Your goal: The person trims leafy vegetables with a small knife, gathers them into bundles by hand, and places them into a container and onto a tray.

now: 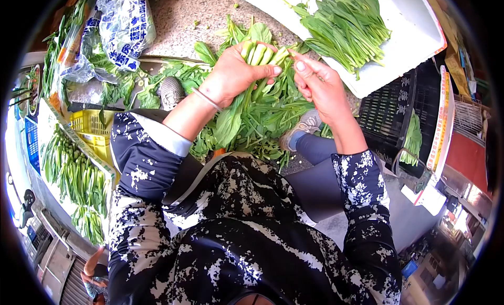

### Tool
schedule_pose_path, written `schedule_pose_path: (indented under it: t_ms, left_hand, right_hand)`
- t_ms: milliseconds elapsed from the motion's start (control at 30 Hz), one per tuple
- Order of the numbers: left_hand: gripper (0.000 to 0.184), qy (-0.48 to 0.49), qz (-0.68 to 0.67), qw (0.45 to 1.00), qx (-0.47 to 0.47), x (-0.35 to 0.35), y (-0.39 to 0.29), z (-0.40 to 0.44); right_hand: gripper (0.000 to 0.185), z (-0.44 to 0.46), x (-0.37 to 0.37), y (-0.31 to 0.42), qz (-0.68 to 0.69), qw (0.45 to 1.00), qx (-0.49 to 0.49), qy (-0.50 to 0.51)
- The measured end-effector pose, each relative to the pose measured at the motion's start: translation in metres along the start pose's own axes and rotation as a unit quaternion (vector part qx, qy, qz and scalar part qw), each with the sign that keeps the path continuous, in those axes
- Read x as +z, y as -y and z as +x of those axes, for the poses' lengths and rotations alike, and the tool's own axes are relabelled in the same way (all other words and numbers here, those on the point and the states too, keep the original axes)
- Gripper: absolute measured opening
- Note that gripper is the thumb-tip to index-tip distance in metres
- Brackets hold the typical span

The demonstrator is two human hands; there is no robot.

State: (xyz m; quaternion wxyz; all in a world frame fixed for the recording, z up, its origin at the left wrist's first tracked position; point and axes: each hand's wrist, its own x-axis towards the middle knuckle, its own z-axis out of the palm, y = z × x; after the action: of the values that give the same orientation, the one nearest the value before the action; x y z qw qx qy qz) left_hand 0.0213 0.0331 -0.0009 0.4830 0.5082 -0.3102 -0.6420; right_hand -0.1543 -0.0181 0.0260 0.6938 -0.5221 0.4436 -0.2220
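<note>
Above the leaf pile (283,123): the left hand (231,76) is gripping a bunch of leafy stalks (257,54), fingers curling around the stems.
Right hand (323,87): thumb and forefinger are pinching together just beside the bunch, perhaps on a thin strand, too small to tell.
White box (412,24): ahead at right, it is holding more greens (344,29).
</note>
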Motion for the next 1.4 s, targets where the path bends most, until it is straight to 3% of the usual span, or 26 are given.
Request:
schedule_pose_path:
  t_ms: [600, 700, 767, 800, 867, 967, 1067, 1200, 1233, 1300, 1333, 1367, 1400]
  left_hand:
    - [0.035, -0.017, -0.043, 0.999, -0.005, 0.003, 0.0, -0.002]
    - [0.033, -0.022, -0.077, 0.996, -0.026, 0.005, -0.004, -0.003]
    - [0.029, -0.03, -0.092, 0.995, -0.028, 0.006, -0.004, -0.004]
    - [0.03, -0.029, -0.075, 0.996, -0.025, 0.006, -0.004, -0.004]
    - [0.03, -0.024, -0.058, 0.998, -0.021, 0.006, -0.003, -0.003]
    - [0.035, -0.014, 0.014, 1.0, 0.0, 0.007, 0.002, -0.003]
    - [0.042, -0.01, 0.105, 0.994, -0.028, 0.005, 0.002, -0.002]
    - [0.058, -0.041, 0.304, 0.948, 0.082, -0.001, 0.008, 0.003]
    - [0.049, -0.01, 0.181, 0.981, 0.071, 0.002, 0.01, 0.002]
    - [0.036, 0.052, 0.199, 0.978, 0.024, 0.002, 0.009, 0.001]
    - [0.021, 0.056, 0.163, 0.985, 0.029, 0.003, 0.01, 0.0]
    - [0.021, 0.058, 0.162, 0.985, 0.031, 0.005, 0.009, 0.0]
    - [0.018, 0.046, 0.163, 0.986, 0.004, 0.007, 0.005, -0.002]
  right_hand:
    - [0.039, 0.0, 0.009, -0.009, 0.035, 0.999, -0.016, -0.025]
    - [0.039, 0.003, 0.008, -0.014, -0.026, 0.997, -0.044, -0.054]
    - [0.04, 0.009, 0.003, -0.02, -0.211, 0.953, -0.127, -0.178]
    - [0.04, 0.009, 0.002, -0.017, -0.212, 0.952, -0.127, -0.179]
    - [0.04, 0.008, -0.001, -0.009, -0.068, 0.991, 0.001, -0.114]
    - [0.034, 0.005, 0.011, -0.012, -0.094, 0.989, -0.086, -0.075]
    - [0.021, 0.012, 0.005, -0.017, -0.102, 0.99, -0.079, -0.047]
    - [0.018, 0.009, 0.006, -0.014, -0.139, 0.989, -0.041, -0.022]
    - [0.019, 0.008, 0.008, -0.011, -0.143, 0.99, -0.015, -0.004]
    - [0.023, 0.008, 0.008, -0.018, -0.124, 0.99, -0.065, 0.004]
    - [0.023, 0.008, 0.002, -0.009, -0.16, 0.987, -0.013, 0.028]
    - [0.023, 0.009, -0.007, 0.004, -0.194, 0.979, 0.039, 0.052]
    - [0.023, 0.016, -0.017, 0.006, -0.214, 0.977, 0.022, 0.003]
